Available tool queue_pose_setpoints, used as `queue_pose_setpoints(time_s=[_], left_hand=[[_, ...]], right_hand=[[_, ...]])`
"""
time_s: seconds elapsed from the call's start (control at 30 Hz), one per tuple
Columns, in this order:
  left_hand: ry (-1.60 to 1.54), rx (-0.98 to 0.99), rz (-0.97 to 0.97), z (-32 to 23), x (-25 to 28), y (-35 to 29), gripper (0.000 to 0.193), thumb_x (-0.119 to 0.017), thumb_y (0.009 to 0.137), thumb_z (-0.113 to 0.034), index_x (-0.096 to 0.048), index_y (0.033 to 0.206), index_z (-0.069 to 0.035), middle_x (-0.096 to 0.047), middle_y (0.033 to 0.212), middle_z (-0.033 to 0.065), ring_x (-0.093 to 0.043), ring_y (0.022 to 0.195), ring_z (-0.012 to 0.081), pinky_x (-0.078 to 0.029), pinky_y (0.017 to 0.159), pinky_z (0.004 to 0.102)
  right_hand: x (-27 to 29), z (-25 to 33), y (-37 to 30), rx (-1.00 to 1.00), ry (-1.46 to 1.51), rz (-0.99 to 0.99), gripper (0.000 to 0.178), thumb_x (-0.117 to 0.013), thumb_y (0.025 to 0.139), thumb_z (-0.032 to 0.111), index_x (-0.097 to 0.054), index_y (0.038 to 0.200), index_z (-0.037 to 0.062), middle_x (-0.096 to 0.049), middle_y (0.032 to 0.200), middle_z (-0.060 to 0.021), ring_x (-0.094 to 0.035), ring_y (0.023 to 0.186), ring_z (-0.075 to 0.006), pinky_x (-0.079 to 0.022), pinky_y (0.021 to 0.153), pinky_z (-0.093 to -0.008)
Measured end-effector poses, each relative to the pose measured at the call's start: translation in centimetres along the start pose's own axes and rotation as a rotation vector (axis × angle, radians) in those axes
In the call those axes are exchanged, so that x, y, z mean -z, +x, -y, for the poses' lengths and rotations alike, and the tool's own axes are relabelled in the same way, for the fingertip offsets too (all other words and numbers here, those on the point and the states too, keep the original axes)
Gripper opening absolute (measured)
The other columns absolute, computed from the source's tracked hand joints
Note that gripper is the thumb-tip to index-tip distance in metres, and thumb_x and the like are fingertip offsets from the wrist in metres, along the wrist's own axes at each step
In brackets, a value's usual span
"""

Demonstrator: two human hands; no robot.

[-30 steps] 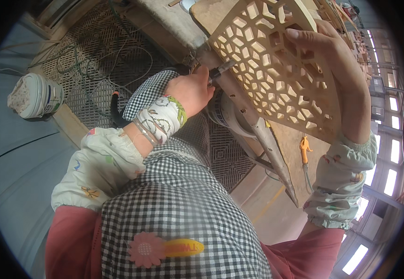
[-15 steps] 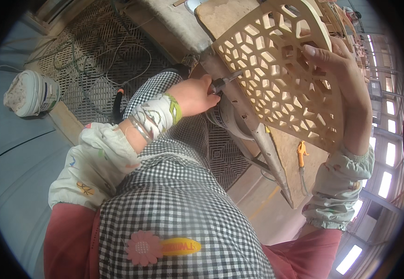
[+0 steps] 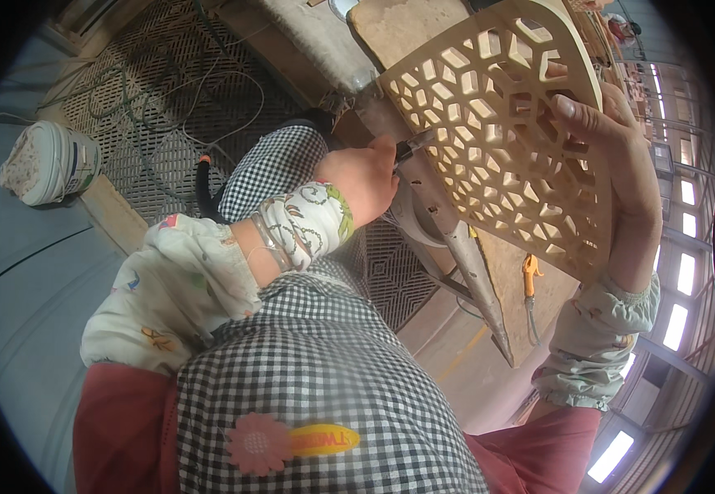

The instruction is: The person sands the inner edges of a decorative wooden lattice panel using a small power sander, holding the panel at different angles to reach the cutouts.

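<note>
My left hand [image 3: 361, 183] is closed around a small black-handled tool [image 3: 407, 150]. Its thin metal tip meets the left part of a curved, light wooden panel [image 3: 570, 51], pierced all over with angular holes. Whether the tip sits inside a hole I cannot tell. The panel is tilted above the bench, and its far right side is gripped by my right hand [image 3: 621, 152]. That thumb lies on the near face, while the other fingers go behind the panel and are mostly hidden.
Under the panel runs a worn metal pipe [image 3: 460, 247] along the bench edge. An orange air blow gun [image 3: 530, 276] with a hose lies at the right. A white bucket [image 3: 65, 165] stands at the left. Cables lie over the slatted floor mat [image 3: 147, 99].
My left hand has shifted slightly right and turned, its tool still against the panel. The panel and my right hand have moved a little to the right.
</note>
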State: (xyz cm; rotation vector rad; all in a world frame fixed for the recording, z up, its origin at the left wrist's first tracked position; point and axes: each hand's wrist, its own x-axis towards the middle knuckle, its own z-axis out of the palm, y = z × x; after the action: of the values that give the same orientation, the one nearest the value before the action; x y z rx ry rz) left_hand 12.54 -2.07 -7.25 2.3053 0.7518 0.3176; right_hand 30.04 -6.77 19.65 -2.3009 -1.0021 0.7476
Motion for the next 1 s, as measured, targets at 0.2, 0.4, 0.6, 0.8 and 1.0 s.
queue_pose_setpoints(time_s=[0.2, 0.4, 0.6, 0.8, 1.0], left_hand=[[-0.011, 0.031, 0.020, 0.2, 0.9, -0.6, 0.037, -0.077, 0.090, -0.026, -0.053, 0.110, -0.006, -0.072, 0.077, 0.0134, -0.073, 0.071, 0.0368, -0.057, 0.060, 0.0503], [-0.012, -0.010, 0.002, 0.6, 0.9, -0.5, 0.037, -0.075, 0.092, -0.029, -0.052, 0.108, -0.004, -0.072, 0.077, 0.0138, -0.073, 0.070, 0.0376, -0.058, 0.061, 0.0512], [-0.864, 0.382, 0.708, 2.6, 5.0, 2.4, 0.037, -0.067, 0.103, -0.039, -0.052, 0.108, -0.005, -0.058, 0.065, 0.0075, -0.059, 0.048, 0.0207, -0.048, 0.042, 0.0369], [-1.722, 0.563, 1.124, 7.0, 2.0, 1.8, 0.048, -0.050, 0.111, -0.047, -0.056, 0.088, -0.005, -0.051, 0.063, 0.0045, -0.042, 0.043, 0.0099, -0.036, 0.035, 0.0268], [-1.629, 0.425, 1.176, 7.4, 1.3, 3.5, 0.053, -0.051, 0.110, -0.045, -0.054, 0.075, -0.006, -0.050, 0.057, 0.0052, -0.043, 0.040, 0.0110, -0.035, 0.034, 0.0278]], right_hand=[[-0.2, 0.7, -0.3, -0.028, 0.048, 0.049, 0.060, -0.087, 0.085, 0.044, -0.069, 0.129, 0.0072, -0.075, 0.106, -0.0067, -0.069, 0.102, -0.0214, -0.049, 0.089, -0.0398], [-0.2, 0.7, -0.6, -0.067, 0.041, 0.004, 0.064, -0.087, 0.085, 0.043, -0.067, 0.132, 0.0061, -0.075, 0.112, -0.0087, -0.070, 0.109, -0.0233, -0.050, 0.092, -0.0389], [-0.9, 1.1, -1.5, -0.045, 0.160, 0.027, 0.066, -0.086, 0.087, 0.037, -0.064, 0.139, 0.0022, -0.074, 0.120, -0.0123, -0.071, 0.109, -0.0242, -0.053, 0.093, -0.0369], [-1.3, 0.8, -1.4, 0.070, 0.288, 0.062, 0.068, -0.088, 0.085, 0.030, -0.062, 0.137, -0.0071, -0.074, 0.118, -0.0164, -0.071, 0.106, -0.0226, -0.054, 0.097, -0.0354], [-2.8, 1.6, -1.6, -0.026, 0.145, -0.140, 0.070, -0.081, 0.079, 0.030, -0.062, 0.137, -0.0060, -0.071, 0.124, -0.0214, -0.071, 0.111, -0.0311, -0.058, 0.098, -0.0411]])
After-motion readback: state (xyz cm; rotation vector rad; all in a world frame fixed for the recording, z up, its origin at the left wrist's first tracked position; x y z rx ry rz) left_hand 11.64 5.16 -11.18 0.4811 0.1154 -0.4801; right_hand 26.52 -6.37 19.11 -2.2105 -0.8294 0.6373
